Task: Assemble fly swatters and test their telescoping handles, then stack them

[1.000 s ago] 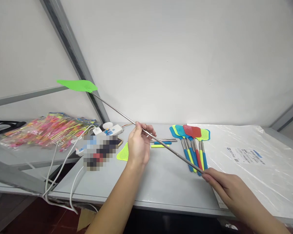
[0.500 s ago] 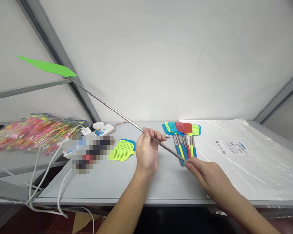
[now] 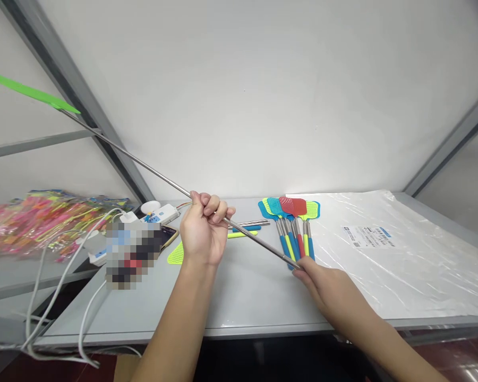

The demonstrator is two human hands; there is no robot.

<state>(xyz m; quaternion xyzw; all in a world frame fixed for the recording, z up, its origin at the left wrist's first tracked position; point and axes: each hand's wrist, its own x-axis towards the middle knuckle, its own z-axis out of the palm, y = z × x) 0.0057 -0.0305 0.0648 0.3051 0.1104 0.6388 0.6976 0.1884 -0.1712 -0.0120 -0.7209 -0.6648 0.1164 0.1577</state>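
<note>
Across the view slants a fly swatter [image 3: 143, 164] with a long metal rod and a bright green head, which is seen edge-on at the upper left. My left hand [image 3: 205, 228] is closed around the middle of the rod, palm up. My right hand [image 3: 326, 286] grips the lower end and hides its handle. Behind my right hand, several fly swatters [image 3: 292, 223] with blue, yellow and red heads lie fanned out on the table [image 3: 255, 297]. Partly behind my left hand lie more swatters with a yellow head [image 3: 176, 255] and blue and yellow handles [image 3: 245, 232].
Clear plastic packets with colourful contents [image 3: 51, 223] are heaped at the left. Nearby are a power strip [image 3: 159, 215], white cables [image 3: 66, 276] and a phone [image 3: 169, 235], partly pixelated. A white plastic sheet [image 3: 382, 281] with a label covers the right side. Metal posts [image 3: 83, 95] frame the wall.
My left hand has slid leftward and up along the rod, and its fingers have wrapped round it. The green head has moved further to the upper left. My right hand keeps its grip.
</note>
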